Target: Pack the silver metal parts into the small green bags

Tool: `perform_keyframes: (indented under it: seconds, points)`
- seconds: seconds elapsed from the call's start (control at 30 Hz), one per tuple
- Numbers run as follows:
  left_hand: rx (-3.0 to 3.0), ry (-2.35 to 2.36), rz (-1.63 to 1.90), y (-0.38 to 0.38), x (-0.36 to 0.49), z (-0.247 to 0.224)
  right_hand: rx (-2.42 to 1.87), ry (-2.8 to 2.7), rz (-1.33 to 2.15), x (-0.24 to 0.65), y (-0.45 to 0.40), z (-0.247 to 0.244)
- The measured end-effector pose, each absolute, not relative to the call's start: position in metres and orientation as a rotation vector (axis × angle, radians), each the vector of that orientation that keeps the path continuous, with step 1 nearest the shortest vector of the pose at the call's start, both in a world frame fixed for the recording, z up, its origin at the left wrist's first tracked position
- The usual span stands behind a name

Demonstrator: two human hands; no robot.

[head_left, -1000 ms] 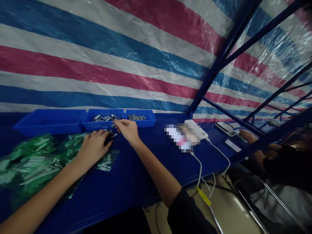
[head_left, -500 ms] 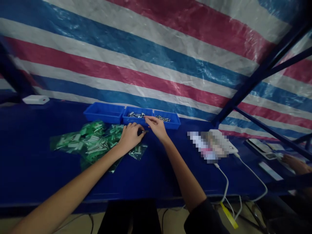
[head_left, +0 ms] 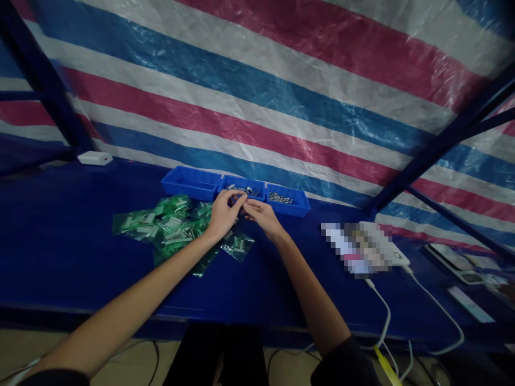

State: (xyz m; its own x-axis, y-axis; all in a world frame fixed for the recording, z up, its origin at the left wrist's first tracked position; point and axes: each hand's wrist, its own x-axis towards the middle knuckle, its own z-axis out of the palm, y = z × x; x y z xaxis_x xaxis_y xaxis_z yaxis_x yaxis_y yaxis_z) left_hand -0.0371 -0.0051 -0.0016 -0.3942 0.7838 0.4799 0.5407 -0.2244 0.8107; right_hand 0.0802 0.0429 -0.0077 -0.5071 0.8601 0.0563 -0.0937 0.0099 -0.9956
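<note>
Striped sheeting (head_left: 249, 107) fills the upper frame; below spreads the blue table (head_left: 257, 289). Green-tinted bags (head_left: 173, 225) lie left of centre. At centre, the left hand (head_left: 225, 212) and right hand (head_left: 261, 215) have curled fingers meeting before the middle blue bin (head_left: 241, 187); whether they pinch anything is unclear.

Bkgd sheet (head_left: 241, 80) at 12 o'clock: wide slanting stripes, blue, wht & dk pink/red, w/ whitish glints. Frame posts (head_left: 60, 107), 10 & 2 o'clock: dk blue. Tabletop (head_left: 281, 289): deep navy, plain. Bins (head_left: 193, 183), approx 12: brighter solid blue. Metal bits (head_left: 280, 198) in them: silvery gray. Bags (head_left: 173, 220), approx 9: clear/green tint, pale & green strips showing thru. Box (head_left: 95, 157), 10: wht. Cables (head_left: 388, 311), 4: wht; tag (head_left: 386, 364), 5: yellow. Sleeve (head_left: 346, 364), 5, & trousers (head_left: 209, 354), 6: blk. Floor (head_left: 167, 348), 7: dull beige.
</note>
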Motion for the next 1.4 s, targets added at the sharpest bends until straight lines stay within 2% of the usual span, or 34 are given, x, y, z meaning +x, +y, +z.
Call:
perform_keyframes:
  seconds: [0.3,0.53,0.73,1.2,1.3,1.4]
  points:
    - [1.589,1.856,1.626,-0.004,-0.039,0.0,-0.825,-1.477,1.491,0.078,0.045,-0.008]
    - [1.998,2.191,0.836,-0.011,-0.055,0.004,-1.008,-1.385,1.29,0.088,0.058,-0.011]
    - [2.027,2.223,0.555,-0.014,-0.061,0.008,-0.736,-1.427,1.466,0.093,0.052,-0.001]
    - [2.183,1.857,0.511,-0.01,-0.06,-0.003,-0.99,-1.471,1.304,0.092,0.058,-0.009]
    - [2.157,1.843,0.726,-0.008,-0.063,-0.002,-1.006,-1.456,1.3,0.092,0.06,-0.009]
    - [2.011,1.758,1.095,-0.004,-0.065,0.001,-1.009,-1.488,1.368,0.09,0.058,-0.01]
